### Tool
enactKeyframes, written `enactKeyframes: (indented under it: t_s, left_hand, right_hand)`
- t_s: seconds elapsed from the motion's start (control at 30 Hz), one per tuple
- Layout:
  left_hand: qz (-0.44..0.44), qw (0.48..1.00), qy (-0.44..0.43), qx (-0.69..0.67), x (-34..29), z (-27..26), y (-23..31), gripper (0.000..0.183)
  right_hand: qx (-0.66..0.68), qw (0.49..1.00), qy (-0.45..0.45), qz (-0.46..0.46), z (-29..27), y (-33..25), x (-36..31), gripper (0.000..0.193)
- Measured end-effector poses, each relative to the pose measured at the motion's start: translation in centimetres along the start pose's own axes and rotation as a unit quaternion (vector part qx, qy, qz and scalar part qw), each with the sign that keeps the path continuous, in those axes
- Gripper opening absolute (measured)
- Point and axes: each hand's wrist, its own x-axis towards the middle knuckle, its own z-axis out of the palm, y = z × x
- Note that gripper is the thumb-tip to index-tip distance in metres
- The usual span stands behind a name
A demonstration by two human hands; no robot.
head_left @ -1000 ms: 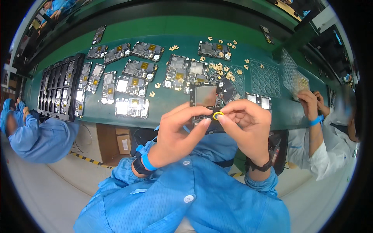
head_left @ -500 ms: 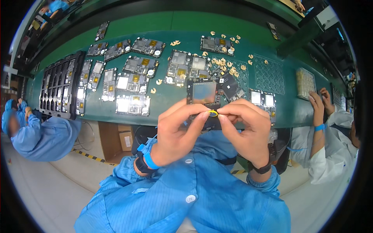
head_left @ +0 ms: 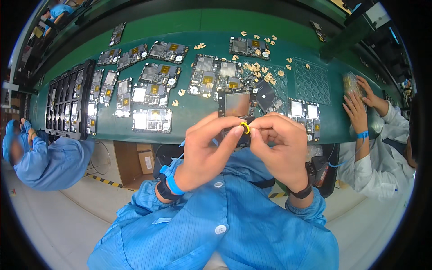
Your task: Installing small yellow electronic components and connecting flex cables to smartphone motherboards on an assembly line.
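Observation:
Between my two hands is a small round part with a yellow rim and a dark middle (head_left: 245, 128), tilted on edge. My left hand (head_left: 209, 144) pinches it between thumb and forefinger. On its other side, the thumb and forefinger of my right hand (head_left: 281, 146) are closed at the rim. Just beyond my fingertips lies a circuit board with a large silver shield (head_left: 237, 104), partly hidden by my hands. A dark flat module (head_left: 268, 96) rests beside that board. Two more boards (head_left: 304, 111) lie to the right of it.
Several circuit boards (head_left: 153, 120) cover the left of the green bench (head_left: 189, 117). A black slotted tray (head_left: 67, 108) stands further left. Small beige curved pieces (head_left: 258, 68) are scattered near a clear blister tray (head_left: 312, 85). Co-workers sit on both sides; the right one's hands touch a clear tray (head_left: 351, 85).
The yellow-rimmed part has turned from nearly flat to more upright between my fingers. My right hand has shifted slightly left. The right co-worker's hands have moved up onto the clear tray.

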Motion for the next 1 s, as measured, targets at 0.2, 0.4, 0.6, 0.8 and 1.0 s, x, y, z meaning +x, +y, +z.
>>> enactKeyframes:
  t_s: [0.2,0.4,0.6,0.8,1.0]
  left_hand:
    - [-0.015,0.999,-0.043,-0.021,-0.1,-0.3,-0.9,0.019]
    - [-0.038,0.996,-0.062,-0.058,-0.1,-1.4,-1.0,0.019]
    - [-0.062,0.984,-0.048,-0.16,-0.5,-3.4,-1.4,0.02]
    - [-0.061,0.997,0.055,0.002,-1.4,-7.3,-1.9,0.022]
    - [0.059,0.975,0.124,0.173,-0.5,-6.6,-3.4,0.028]
  right_hand:
    - [0.031,0.999,0.017,0.021,0.9,0.1,0.1,0.013]
    - [-0.02,1.0,0.001,-0.023,1.6,0.1,0.5,0.014]
    - [-0.016,0.999,0.034,-0.037,3.2,1.2,0.9,0.012]
    - [-0.083,0.996,0.005,0.035,4.1,3.7,3.2,0.004]
    - [-0.265,0.961,-0.08,-0.014,5.8,5.0,3.9,0.009]
